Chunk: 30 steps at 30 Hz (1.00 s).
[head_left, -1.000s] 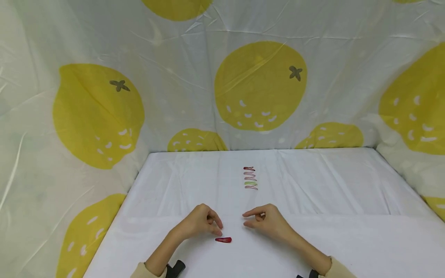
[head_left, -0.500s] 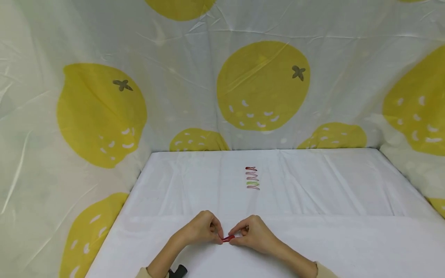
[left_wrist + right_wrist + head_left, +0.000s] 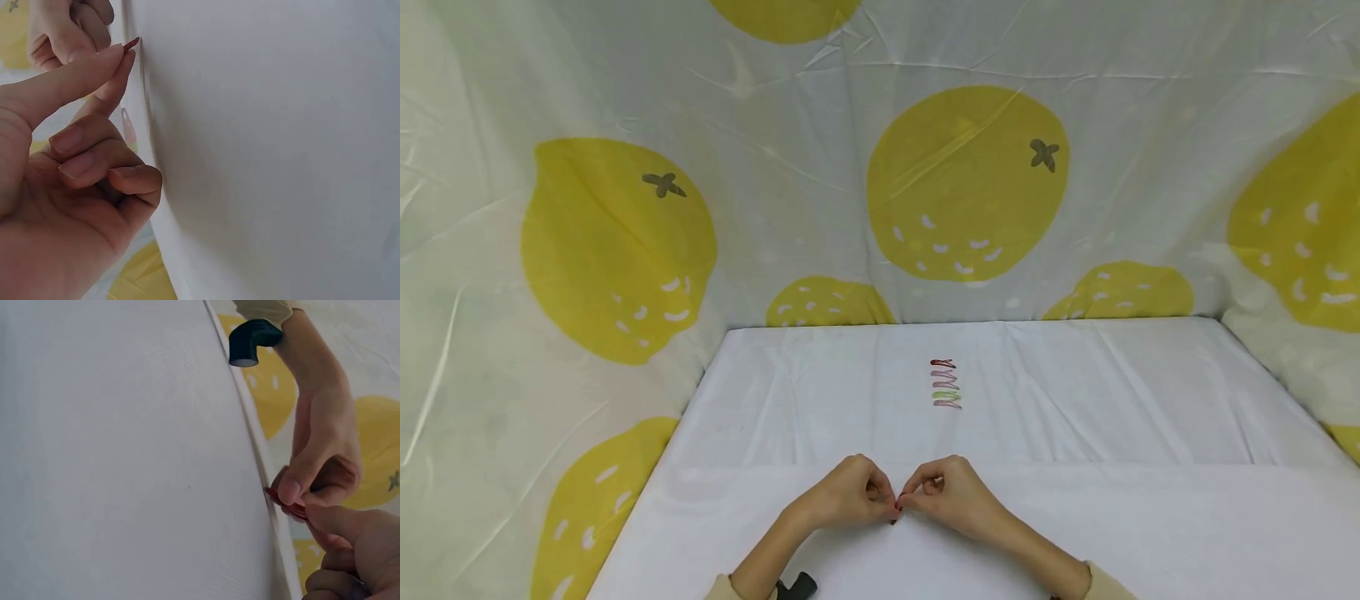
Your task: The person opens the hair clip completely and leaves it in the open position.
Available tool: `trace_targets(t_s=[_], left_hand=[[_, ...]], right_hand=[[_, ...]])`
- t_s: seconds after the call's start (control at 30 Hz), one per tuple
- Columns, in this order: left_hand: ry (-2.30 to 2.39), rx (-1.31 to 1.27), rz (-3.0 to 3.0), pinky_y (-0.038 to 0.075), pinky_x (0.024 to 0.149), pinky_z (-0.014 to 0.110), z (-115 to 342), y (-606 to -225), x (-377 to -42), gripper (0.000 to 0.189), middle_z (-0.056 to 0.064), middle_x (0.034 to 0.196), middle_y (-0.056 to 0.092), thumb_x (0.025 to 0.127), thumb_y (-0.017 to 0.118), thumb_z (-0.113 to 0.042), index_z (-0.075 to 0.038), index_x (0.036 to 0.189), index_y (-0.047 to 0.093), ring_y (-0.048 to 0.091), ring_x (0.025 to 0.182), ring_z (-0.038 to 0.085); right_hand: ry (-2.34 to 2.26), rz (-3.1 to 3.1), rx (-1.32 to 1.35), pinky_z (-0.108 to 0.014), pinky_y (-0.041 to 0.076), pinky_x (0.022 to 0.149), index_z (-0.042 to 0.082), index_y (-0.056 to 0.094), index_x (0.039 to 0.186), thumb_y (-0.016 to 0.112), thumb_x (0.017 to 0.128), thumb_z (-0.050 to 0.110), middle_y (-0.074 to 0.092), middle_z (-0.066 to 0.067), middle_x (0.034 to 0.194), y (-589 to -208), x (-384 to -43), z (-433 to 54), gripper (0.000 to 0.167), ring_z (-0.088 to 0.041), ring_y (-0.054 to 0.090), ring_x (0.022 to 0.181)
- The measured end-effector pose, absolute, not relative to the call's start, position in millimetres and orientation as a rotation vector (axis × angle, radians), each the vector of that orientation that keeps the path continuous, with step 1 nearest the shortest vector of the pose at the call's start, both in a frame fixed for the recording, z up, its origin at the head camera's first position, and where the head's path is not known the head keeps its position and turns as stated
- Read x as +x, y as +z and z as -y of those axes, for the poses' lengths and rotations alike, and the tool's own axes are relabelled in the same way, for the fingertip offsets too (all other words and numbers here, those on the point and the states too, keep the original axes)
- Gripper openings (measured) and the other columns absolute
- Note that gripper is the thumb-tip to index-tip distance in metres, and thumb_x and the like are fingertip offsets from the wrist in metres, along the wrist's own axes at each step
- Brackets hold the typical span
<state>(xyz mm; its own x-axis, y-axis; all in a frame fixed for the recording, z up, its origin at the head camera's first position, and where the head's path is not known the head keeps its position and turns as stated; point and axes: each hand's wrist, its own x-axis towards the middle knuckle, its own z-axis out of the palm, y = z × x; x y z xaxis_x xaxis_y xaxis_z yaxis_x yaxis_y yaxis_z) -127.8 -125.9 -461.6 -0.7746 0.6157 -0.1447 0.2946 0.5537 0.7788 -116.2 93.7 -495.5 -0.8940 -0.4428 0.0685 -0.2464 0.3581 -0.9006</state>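
A red snap hair clip (image 3: 296,510) is pinched between thumb and forefinger of both hands, just over the white table. My left hand (image 3: 852,493) holds one part of it and my right hand (image 3: 953,497) the other, so the fingertips meet. Most of the clip is hidden by the fingers; in the left wrist view a narrow red end (image 3: 131,44) sticks out past the left fingertips. The left hand's other fingers are curled toward the palm. Whether the clip is snapped open cannot be told.
Farther back on the white-covered table (image 3: 1075,517) lies a column of several hair clips, with a dark red one (image 3: 942,363) at the back and a green one (image 3: 940,394) nearer. A lemon-print cloth (image 3: 820,183) hangs behind and at the sides.
The red hair clip lay flat on the table one second ago, with both hands apart. Both hands came together and took hold of it, and it has since turned steeper between the fingertips.
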Motion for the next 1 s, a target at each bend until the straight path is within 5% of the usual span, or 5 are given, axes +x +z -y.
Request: trace_targets(t_s=[0.27, 0.43, 0.6, 0.8, 1.0], left_hand=[[1.187, 0.642, -2.422, 0.031, 0.049, 0.016, 116, -462, -131, 0.015, -0.009, 0.061, 0.060, 0.091, 0.076, -0.011, -0.007, 0.078, 0.080, 0.040, 0.053, 0.000], [1.290, 0.537, -2.510, 0.031, 0.050, 0.016, 109, -462, -134, 0.016, -0.008, 0.061, 0.057, 0.090, 0.073, -0.009, -0.003, 0.076, 0.079, 0.040, 0.054, 0.000], [1.357, 0.470, -2.517, 0.030, 0.052, 0.017, 105, -461, -137, 0.017, -0.003, 0.066, 0.064, 0.087, 0.067, -0.007, -0.003, 0.078, 0.081, 0.040, 0.058, 0.001], [1.369, 0.463, -2.522, 0.033, 0.057, 0.017, 100, -460, -138, 0.022, 0.010, 0.076, 0.076, 0.092, 0.070, -0.016, -0.004, 0.078, 0.082, 0.045, 0.064, 0.001], [1.369, 0.419, -2.568, 0.029, 0.050, 0.017, 101, -463, -143, 0.019, -0.007, 0.054, 0.054, 0.088, 0.082, -0.021, -0.003, 0.082, 0.082, 0.037, 0.053, 0.002]], right_hand=[[-1.624, -2.464, -0.507, -0.016, 0.027, 0.051, 0.026, 0.081, 0.085, 0.080, 0.091, 0.028, 0.036, 0.011, 0.054, -491, -119, -98, 0.006, 0.002, 0.028, 0.051], [-1.692, -2.590, -0.542, -0.014, 0.029, 0.053, 0.025, 0.080, 0.095, 0.087, 0.083, 0.028, 0.034, 0.010, 0.059, -492, -118, -100, 0.014, 0.003, 0.027, 0.055], [-1.747, -2.686, -0.706, -0.013, 0.029, 0.056, 0.020, 0.084, 0.095, 0.093, 0.075, 0.018, 0.034, 0.010, 0.062, -496, -116, -100, 0.023, 0.005, 0.030, 0.060], [-1.713, -2.803, -0.864, -0.012, 0.032, 0.054, 0.011, 0.084, 0.085, 0.083, 0.075, -0.005, 0.036, 0.007, 0.059, -499, -117, -101, 0.019, 0.008, 0.030, 0.059], [-1.653, -2.849, -0.923, -0.014, 0.035, 0.053, 0.006, 0.081, 0.082, 0.078, 0.078, -0.007, 0.038, 0.007, 0.059, -497, -119, -104, 0.014, 0.009, 0.029, 0.059]])
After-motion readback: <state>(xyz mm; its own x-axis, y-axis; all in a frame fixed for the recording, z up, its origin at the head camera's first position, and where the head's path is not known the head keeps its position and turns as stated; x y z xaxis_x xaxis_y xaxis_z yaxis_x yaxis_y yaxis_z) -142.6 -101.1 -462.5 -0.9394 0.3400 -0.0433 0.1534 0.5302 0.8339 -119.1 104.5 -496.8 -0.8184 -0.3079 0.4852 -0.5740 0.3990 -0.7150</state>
